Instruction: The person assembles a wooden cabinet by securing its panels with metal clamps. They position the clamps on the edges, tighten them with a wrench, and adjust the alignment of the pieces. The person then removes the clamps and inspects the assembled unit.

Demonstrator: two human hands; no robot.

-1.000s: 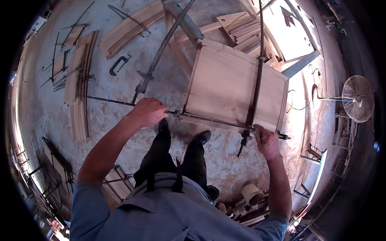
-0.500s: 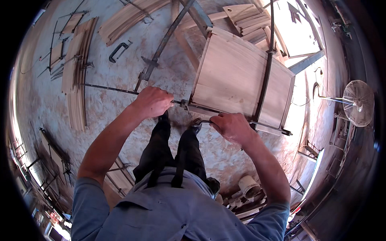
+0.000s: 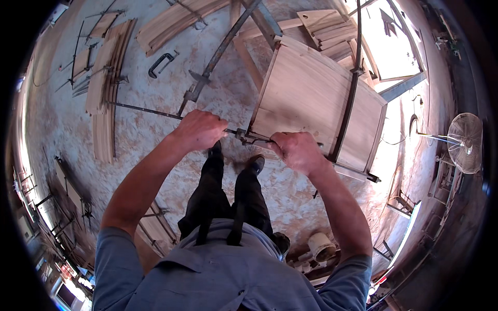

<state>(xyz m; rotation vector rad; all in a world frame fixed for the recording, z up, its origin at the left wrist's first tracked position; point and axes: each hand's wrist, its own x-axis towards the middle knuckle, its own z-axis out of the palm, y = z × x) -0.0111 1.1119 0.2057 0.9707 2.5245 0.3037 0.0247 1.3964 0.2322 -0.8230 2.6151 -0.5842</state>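
Observation:
A wooden panel assembly (image 3: 303, 93) of pale boards lies ahead of me, raised on a metal stand. Along its near edge runs a long bar clamp (image 3: 148, 111), reaching out to the left past the panel. My left hand (image 3: 202, 129) is closed around this bar, left of the clamp's screw head (image 3: 240, 134). My right hand (image 3: 298, 151) is closed on the crank handle (image 3: 258, 140), close beside the panel's near edge; the fingers hide part of the handle. A second bar clamp (image 3: 348, 103) crosses the top of the panel from far to near.
A C-clamp (image 3: 162, 65) lies on the floor ahead to the left. Stacked boards (image 3: 104, 93) with clamps lie farther left, and more boards (image 3: 176, 23) lie at the far side. A standing fan (image 3: 465, 143) is at right. A white bucket (image 3: 321, 246) stands near my right side.
My right hand has moved up and slightly left, swinging the crank handle from below the bar to near it. My left hand stays on the bar. The view has shifted slightly.

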